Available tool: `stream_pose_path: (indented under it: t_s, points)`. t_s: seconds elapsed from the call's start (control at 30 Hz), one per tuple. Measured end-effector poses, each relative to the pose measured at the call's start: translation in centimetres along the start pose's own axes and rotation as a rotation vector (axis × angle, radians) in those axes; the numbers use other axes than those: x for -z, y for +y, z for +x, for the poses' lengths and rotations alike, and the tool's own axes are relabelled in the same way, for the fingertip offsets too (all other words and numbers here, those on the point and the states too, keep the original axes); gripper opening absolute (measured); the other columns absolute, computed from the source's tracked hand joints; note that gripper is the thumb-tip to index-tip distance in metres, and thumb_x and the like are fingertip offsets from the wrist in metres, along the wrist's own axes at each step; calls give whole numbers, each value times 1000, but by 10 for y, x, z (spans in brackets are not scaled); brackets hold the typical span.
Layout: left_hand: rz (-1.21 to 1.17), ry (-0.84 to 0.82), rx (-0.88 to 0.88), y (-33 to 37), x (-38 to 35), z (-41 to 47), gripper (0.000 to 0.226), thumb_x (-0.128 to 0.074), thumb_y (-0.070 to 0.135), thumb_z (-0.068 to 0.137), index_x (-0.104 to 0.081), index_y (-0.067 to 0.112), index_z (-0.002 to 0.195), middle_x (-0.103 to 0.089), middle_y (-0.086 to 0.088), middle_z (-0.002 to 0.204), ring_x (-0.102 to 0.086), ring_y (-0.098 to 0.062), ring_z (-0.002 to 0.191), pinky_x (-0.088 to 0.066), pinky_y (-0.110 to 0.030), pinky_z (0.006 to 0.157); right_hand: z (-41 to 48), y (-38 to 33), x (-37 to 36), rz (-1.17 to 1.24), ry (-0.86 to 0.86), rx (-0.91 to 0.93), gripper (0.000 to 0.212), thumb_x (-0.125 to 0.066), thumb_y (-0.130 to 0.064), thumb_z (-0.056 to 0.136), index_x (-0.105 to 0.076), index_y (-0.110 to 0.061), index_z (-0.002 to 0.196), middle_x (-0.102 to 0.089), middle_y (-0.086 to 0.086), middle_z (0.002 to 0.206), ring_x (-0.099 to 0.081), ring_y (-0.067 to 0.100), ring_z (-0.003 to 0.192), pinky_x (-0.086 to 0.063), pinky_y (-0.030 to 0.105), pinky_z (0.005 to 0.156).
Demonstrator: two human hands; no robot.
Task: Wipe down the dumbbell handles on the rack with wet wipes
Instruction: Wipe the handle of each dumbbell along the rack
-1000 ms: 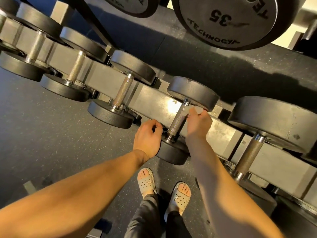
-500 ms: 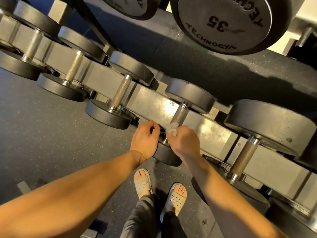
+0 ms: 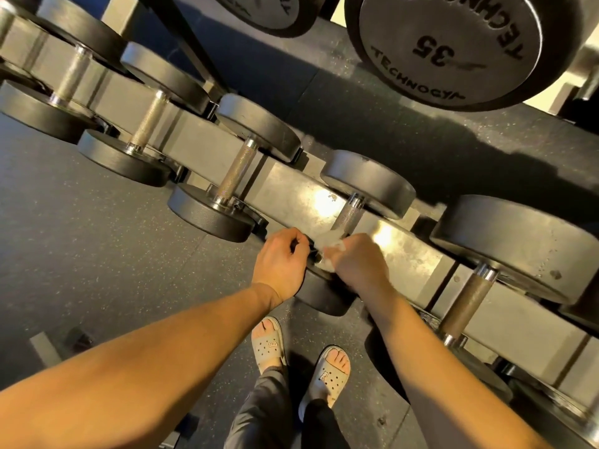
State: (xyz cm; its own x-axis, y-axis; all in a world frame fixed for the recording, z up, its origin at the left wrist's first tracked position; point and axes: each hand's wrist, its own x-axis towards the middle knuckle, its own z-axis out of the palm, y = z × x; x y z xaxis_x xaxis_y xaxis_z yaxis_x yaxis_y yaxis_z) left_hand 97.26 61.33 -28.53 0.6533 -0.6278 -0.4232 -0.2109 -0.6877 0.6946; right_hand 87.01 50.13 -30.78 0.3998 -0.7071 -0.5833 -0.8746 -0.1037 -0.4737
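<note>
Right now the right grip (image 3: 359, 264) is closing around a white wipe (image 3: 335, 247), its fingers curling and pressing the wipe against the near end of a dumbbell (image 3: 369, 183) handle (image 3: 349, 214). The far part of that knurled handle is showing bare above the wipe. The left grip (image 3: 278, 262) is sitting just beside the right one, its fingers curling over the top edge of the dumbbell's near head (image 3: 324, 299). The dumbbell is lying across the grey rack (image 3: 291, 196), between a smaller one (image 3: 238, 171) to its left and a larger one (image 3: 466, 299) to its right. A plate (image 3: 447, 47) marked 35 is hanging above. Both sandals (image 3: 269, 345) are standing on the speckled floor (image 3: 97, 238), near the rack.
</note>
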Motion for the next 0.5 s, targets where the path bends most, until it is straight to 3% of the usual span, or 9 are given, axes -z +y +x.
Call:
stream_pose_path:
  t_s: [0.1,0.2,0.3,0.33,0.43,0.5]
  points:
    - [-14,4,-7,0,0,0,18,-50,20,100,-65,19,92,-65,2,93,-58,-18,89,-37,-31,72,10,-12,29,487,227,-54,27,-67,-36,96,-69,-10,93,-69,5,81,-64,16,68,-51,33,60]
    - [-12,6,-15,-1,1,0,18,-50,19,101,-66,17,93,-64,2,93,-57,-17,87,-36,-30,71,4,-25,29,868,151,-190,16,-61,-31,101,-65,-18,109,-66,0,91,-60,13,76,-50,29,64]
    - [-17,10,-26,-2,-1,1,17,-50,20,101,-65,17,93,-63,3,92,-56,-15,86,-36,-31,70,-10,-12,11,713,-60,-102,25,-52,-25,105,-60,-16,127,-66,0,117,-61,16,108,-52,34,94]
    - [-19,12,-26,-2,-1,1,17,-50,20,101,-65,18,92,-63,4,91,-56,-14,84,-36,-31,69,-13,-5,5,608,-111,-59,23,-52,-23,105,-62,-14,123,-67,2,119,-60,18,114,-50,36,100]
    - [-12,17,-28,-4,-1,1,18,-50,22,101,-65,21,91,-61,9,89,-54,-7,82,-36,-28,66,-21,6,-4,512,-66,13,11,-54,-20,101,-62,-14,95,-70,6,100,-65,22,97,-50,29,83]
    - [-13,9,-29,-5,-1,2,18,-49,22,102,-65,20,91,-61,9,90,-54,-6,83,-36,-24,66,-12,1,4,831,93,-91,7,-57,-21,93,-60,-15,91,-68,9,93,-63,24,84,-51,34,76]
